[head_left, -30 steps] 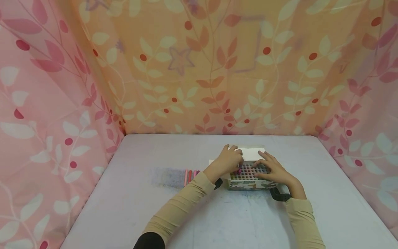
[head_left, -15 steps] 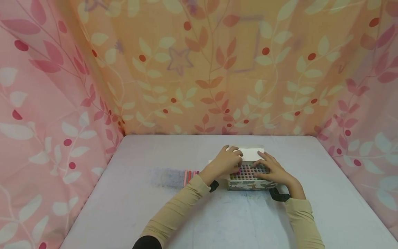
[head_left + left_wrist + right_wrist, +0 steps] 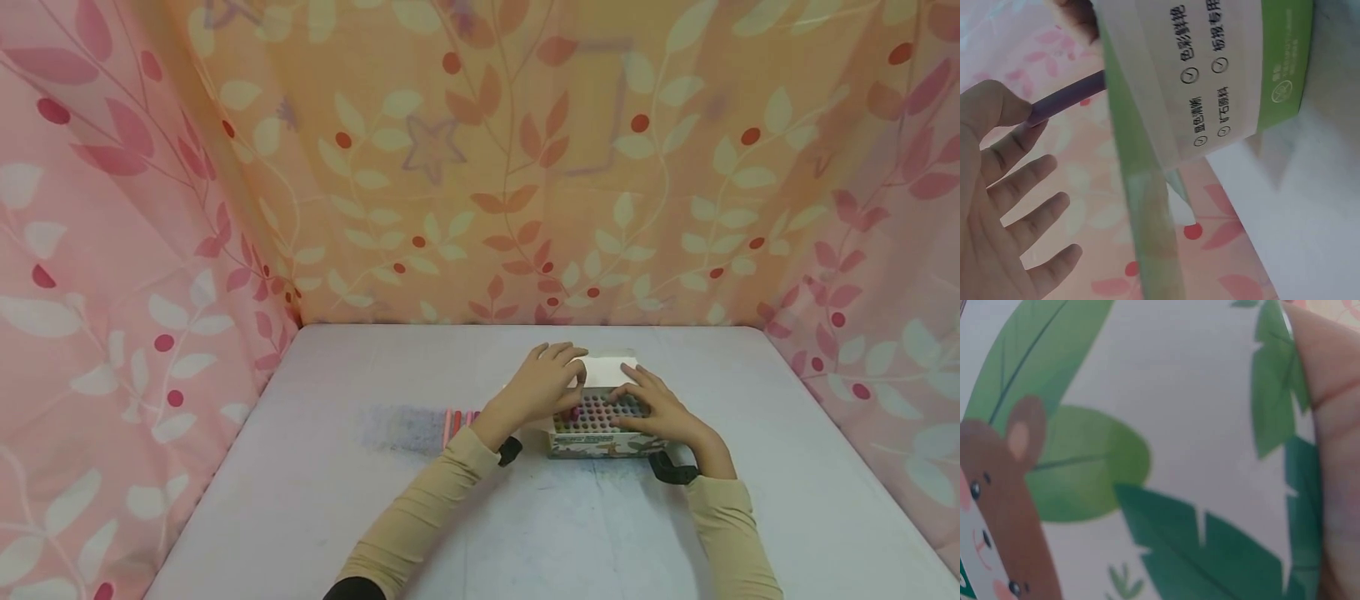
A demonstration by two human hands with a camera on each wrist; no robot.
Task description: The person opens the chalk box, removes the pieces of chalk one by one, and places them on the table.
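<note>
An open cardboard box of chalk [image 3: 611, 447], printed with leaves and cartoon animals, stands right of the table's middle. Many chalk ends in dark and muted colours show inside. My left hand [image 3: 542, 387] is at its left side. Between thumb and forefinger it pinches a purple chalk stick [image 3: 1067, 98], whose far end passes behind the box edge in the left wrist view; the other fingers [image 3: 1041, 219] are spread. My right hand [image 3: 660, 410] holds the box from the right, palm against its side, thumb and fingers reaching over the top.
Several pink, red and purple chalk sticks [image 3: 457, 425] lie in a row on the white table [image 3: 360, 517], left of the box and partly behind the left forearm. A bluish smudge [image 3: 405, 429] lies beside them. The raised white lid [image 3: 606, 371] stands at the box's back.
My left wrist has shifted slightly left and its free fingers have lifted and straightened, the pinch on the purple chalk stick kept. The right hand and the box have stayed in place.
</note>
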